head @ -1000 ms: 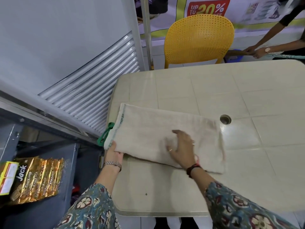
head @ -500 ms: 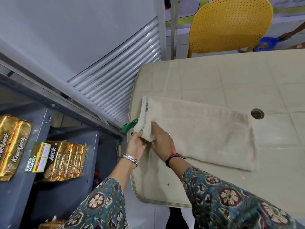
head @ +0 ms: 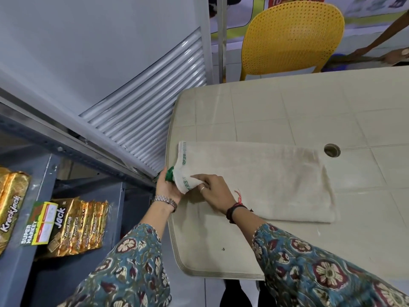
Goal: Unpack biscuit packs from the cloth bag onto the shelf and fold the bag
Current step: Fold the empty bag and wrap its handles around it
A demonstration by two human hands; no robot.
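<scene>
Beige table point(head: 287, 111) holds folded cloth bag point(head: 265, 180); left hand point(head: 167, 188) and right hand point(head: 215, 192) both pinch bag's corner at 9 o'clock; biscuit packs point(head: 77, 227) on shelf point(head: 20, 273), 8 o'clock.

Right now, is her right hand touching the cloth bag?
Touching. The head view shows the right hand with its fingers pinching the cloth bag at its left corner.

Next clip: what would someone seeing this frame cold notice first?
Probably the cream cloth bag lying flat on the beige table, with both hands pinching its left end: the left hand at the green handle, the right hand on the printed hem. Next, the gold biscuit packs on the grey shelf at lower left, and the yellow chair behind the table.
</scene>
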